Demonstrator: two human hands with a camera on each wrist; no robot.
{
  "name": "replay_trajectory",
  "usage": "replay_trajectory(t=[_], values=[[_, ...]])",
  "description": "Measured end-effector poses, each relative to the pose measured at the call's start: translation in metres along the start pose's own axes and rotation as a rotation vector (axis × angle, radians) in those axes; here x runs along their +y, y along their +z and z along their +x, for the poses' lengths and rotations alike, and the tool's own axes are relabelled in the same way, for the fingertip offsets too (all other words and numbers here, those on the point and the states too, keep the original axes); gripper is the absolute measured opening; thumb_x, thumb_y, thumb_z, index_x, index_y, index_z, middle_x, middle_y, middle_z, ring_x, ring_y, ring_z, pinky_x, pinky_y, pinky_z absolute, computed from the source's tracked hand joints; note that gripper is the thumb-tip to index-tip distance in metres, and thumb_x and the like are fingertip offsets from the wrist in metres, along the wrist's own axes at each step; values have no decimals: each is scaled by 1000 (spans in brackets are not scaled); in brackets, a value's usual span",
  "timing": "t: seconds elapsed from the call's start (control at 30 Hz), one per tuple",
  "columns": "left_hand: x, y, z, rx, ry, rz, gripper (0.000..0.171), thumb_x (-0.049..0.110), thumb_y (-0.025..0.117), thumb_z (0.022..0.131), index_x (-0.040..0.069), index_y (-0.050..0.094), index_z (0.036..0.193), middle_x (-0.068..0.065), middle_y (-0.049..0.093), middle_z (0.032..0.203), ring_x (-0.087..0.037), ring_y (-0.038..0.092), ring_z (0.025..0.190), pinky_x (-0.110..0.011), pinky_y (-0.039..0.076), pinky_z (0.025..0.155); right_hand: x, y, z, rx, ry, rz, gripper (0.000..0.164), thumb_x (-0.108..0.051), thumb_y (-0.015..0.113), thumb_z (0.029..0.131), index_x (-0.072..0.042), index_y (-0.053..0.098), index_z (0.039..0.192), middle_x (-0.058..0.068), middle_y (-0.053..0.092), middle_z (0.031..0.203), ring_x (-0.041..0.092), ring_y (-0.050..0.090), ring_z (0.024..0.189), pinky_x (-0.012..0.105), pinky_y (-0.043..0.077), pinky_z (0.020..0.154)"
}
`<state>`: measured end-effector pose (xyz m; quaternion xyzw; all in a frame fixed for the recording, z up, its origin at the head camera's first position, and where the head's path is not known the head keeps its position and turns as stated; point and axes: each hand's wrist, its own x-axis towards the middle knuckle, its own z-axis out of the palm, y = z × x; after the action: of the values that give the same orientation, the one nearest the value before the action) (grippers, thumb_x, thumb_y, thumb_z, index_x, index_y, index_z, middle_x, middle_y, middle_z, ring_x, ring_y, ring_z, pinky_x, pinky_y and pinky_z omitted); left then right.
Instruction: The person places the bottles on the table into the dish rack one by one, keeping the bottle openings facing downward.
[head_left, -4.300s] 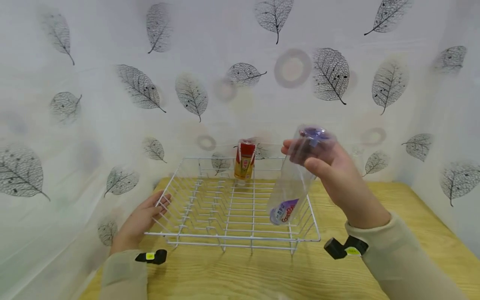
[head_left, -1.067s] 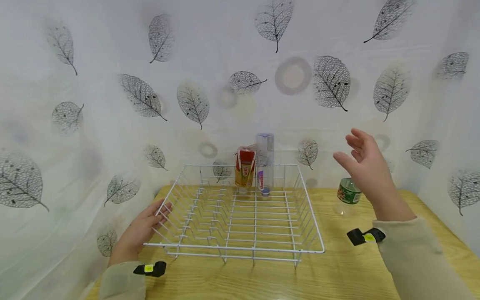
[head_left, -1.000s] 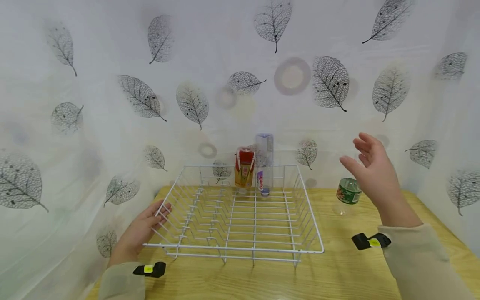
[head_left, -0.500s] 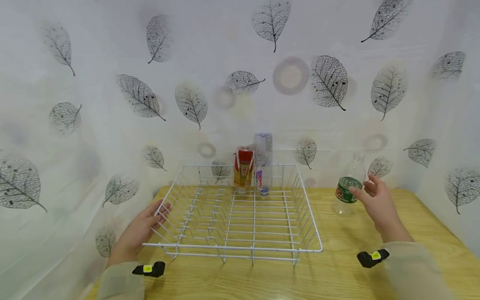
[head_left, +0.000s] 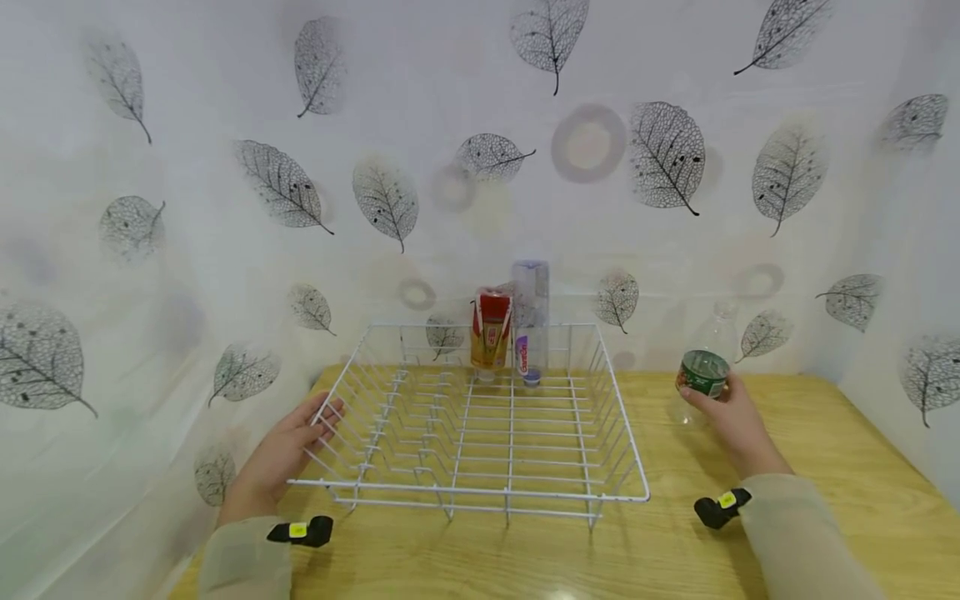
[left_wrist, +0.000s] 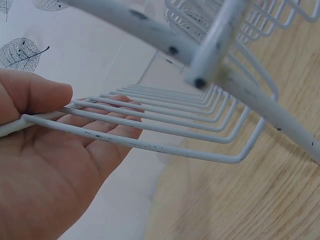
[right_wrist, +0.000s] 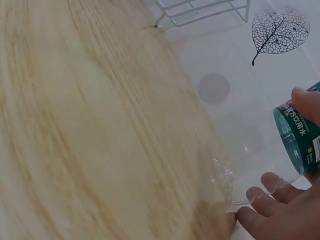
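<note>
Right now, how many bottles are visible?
3: red-and-yellow bottle and clear purple-labelled plastic bottle in the white wire rack; clear green-labelled plastic bottle in the right hand.

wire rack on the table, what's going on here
A person is handling a clear bottle with a green label. Their right hand grips it around the label, and it appears to be resting on the table, to the right of the wire rack. Their left hand holds the rack's left side, thumb over the rim. At the back of the rack, a red and yellow bottle and a taller clear bottle stand side by side.
</note>
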<state>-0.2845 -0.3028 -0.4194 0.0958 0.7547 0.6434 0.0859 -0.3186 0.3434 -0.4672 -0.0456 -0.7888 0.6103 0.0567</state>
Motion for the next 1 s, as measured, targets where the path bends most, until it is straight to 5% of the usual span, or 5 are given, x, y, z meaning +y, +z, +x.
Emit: replay_trajectory(t=[0.27, 0.53, 0.77, 0.9, 1.0], values=[[0, -1, 1, 11, -11, -7, 58, 1, 24, 108, -3, -2, 160, -25, 16, 164, -35, 21, 147, -21, 39, 107, -3, -1, -7, -3, 0, -63, 97, -45, 60, 101, 2, -2, 160, 34, 8, 162, 52, 9, 147, 67, 15, 116], [0, -2, 1, 33, -11, 40, 58, 1, 26, 108, -3, 1, 160, -25, 17, 164, -36, 23, 147, -34, 33, 116, -16, -6, -24, 8, -33, -184, 101, -54, 59, 98, -1, 1, 162, 37, 16, 159, 59, 20, 141, 75, 28, 105], [5, -2, -3, 71, -44, 183, 63, 15, 37, 111, 0, 3, 162, -25, 14, 165, -42, 15, 150, -60, 14, 119, -37, -6, -39, -50, -116, -291, 96, -52, 59, 100, -7, 3, 163, 33, 22, 158, 56, 33, 135, 73, 40, 95], [12, -1, -5, 92, -11, 308, 71, 31, 41, 111, 1, 2, 162, -23, 11, 166, -45, 15, 150, -65, 14, 117, -57, -4, -49, -95, -205, -344, 91, -46, 62, 100, -13, 8, 164, 30, 28, 158, 57, 32, 137, 74, 40, 95], [25, 4, -7, 117, 32, 427, 80, 45, 46, 107, 6, 5, 163, -20, 12, 167, -47, 16, 149, -67, 18, 115, -76, -2, -60, -112, -269, -400, 86, -41, 66, 99, -17, 15, 164, 28, 41, 150, 54, 46, 128, 63, 51, 86]])
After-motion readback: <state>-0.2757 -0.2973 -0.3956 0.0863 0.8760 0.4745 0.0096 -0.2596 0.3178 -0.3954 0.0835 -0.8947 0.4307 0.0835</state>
